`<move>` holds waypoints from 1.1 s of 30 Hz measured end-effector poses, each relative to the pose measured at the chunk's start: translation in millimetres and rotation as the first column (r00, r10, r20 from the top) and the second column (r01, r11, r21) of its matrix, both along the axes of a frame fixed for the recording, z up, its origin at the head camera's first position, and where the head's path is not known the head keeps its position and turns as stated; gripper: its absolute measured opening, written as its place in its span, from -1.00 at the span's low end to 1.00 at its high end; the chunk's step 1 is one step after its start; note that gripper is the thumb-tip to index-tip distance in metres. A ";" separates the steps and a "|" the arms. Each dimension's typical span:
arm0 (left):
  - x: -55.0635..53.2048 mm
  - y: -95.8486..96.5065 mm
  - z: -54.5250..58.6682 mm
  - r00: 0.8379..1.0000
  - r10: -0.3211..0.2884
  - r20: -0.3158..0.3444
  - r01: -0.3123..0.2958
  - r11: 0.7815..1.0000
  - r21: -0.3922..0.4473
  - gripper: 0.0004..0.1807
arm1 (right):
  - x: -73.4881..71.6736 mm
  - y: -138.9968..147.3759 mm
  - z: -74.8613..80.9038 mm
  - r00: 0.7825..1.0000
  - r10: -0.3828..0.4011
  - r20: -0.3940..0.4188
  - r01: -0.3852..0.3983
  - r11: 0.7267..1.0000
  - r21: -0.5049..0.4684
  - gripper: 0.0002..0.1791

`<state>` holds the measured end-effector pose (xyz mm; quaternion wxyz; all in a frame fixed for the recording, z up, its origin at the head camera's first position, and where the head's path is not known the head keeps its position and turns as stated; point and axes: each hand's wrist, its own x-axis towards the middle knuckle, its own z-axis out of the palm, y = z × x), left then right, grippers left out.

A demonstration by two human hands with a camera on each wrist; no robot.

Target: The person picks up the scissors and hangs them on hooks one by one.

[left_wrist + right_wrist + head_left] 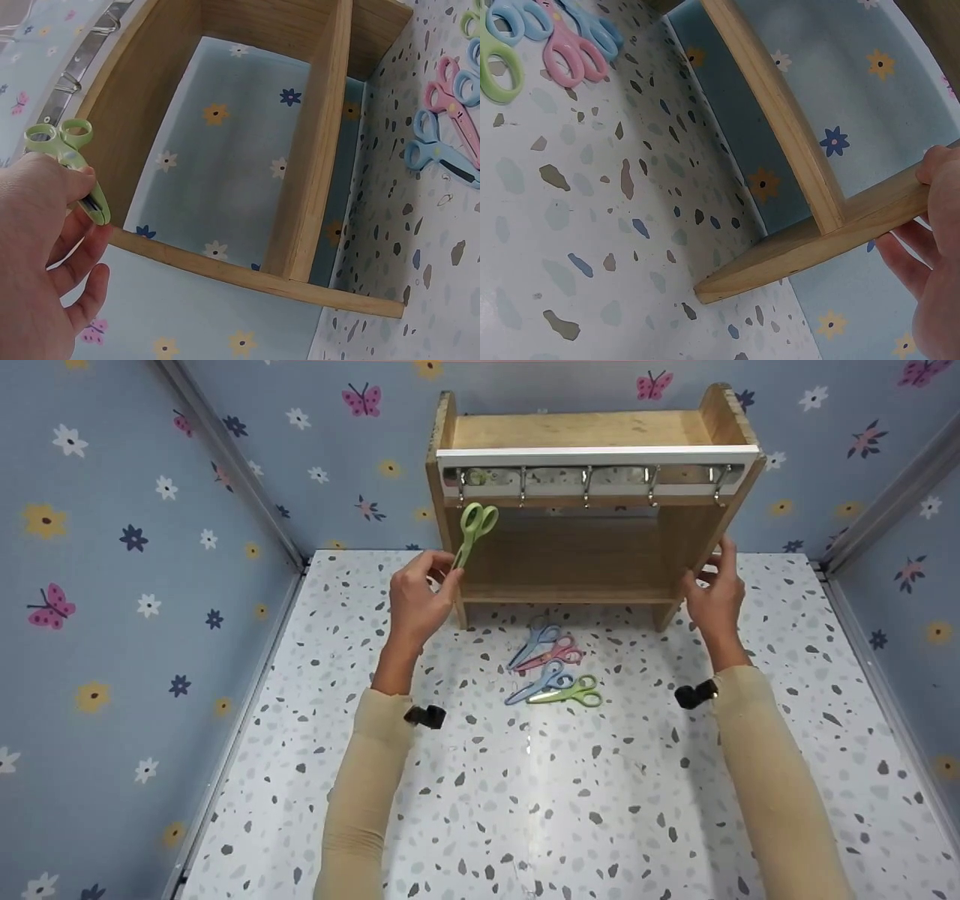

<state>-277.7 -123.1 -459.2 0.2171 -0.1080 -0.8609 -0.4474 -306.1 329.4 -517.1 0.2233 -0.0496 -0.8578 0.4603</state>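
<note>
My left hand [421, 598] pinches a pair of green scissors [474, 529] by the blade end, handle loops up. The loops are in front of the left end of a hook rail on a wooden shelf [577, 592]. In the left wrist view the thumb and fingers [84, 259] hold the green scissors [69, 154] near the shelf's side. My right hand [716, 596] grips the shelf's right side panel, with the thumb inside and fingers around the outer face. The right wrist view shows this hand [939, 247] at the panel's edge.
Below the shelf on the speckled tabletop [600, 817] lie blue scissors [553, 673], pink scissors [562, 651], another blue pair [537, 645] and green scissors [576, 691], partly overlapping. Several metal hooks [586, 486] line the white rail. Flowered walls [112, 622] stand around.
</note>
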 end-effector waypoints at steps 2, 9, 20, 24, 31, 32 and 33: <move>0.0 -0.4 0.9 1.000 0.001 -0.009 -0.001 1.000 0.008 -0.79 | -0.1 0.5 -0.2 1.000 0.001 0.002 -0.001 1.000 0.002 -0.20; -0.7 -2.2 3.8 1.000 0.005 -0.014 -0.004 0.999 0.036 -0.80 | -0.5 1.9 0.1 1.000 -0.003 0.014 0.003 1.000 0.002 -0.19; -2.1 -5.2 2.4 1.000 0.014 -0.010 -0.014 0.999 0.050 -0.79 | -1.0 0.8 2.2 0.999 -0.007 0.036 0.007 1.000 -0.011 -0.17; -3.3 -5.5 1.1 1.000 0.012 0.001 -0.012 0.998 0.057 -0.80 | -1.9 0.5 2.9 0.999 -0.012 0.041 0.012 1.000 -0.010 -0.16; -2.9 -5.4 -1.0 1.000 0.001 0.030 -0.004 0.996 0.092 -0.79 | -1.2 0.1 3.6 0.999 -0.010 0.041 0.010 1.000 -0.011 -0.15; -2.8 -5.4 -1.3 0.999 0.003 0.037 -0.007 0.995 0.095 -0.78 | -1.1 0.2 3.6 0.999 -0.010 0.042 0.011 1.000 -0.009 -0.15; -2.6 -5.3 -1.7 0.999 0.004 0.044 -0.009 0.995 0.099 -0.78 | -0.9 0.2 3.7 0.999 -0.011 0.043 0.012 1.000 -0.008 -0.15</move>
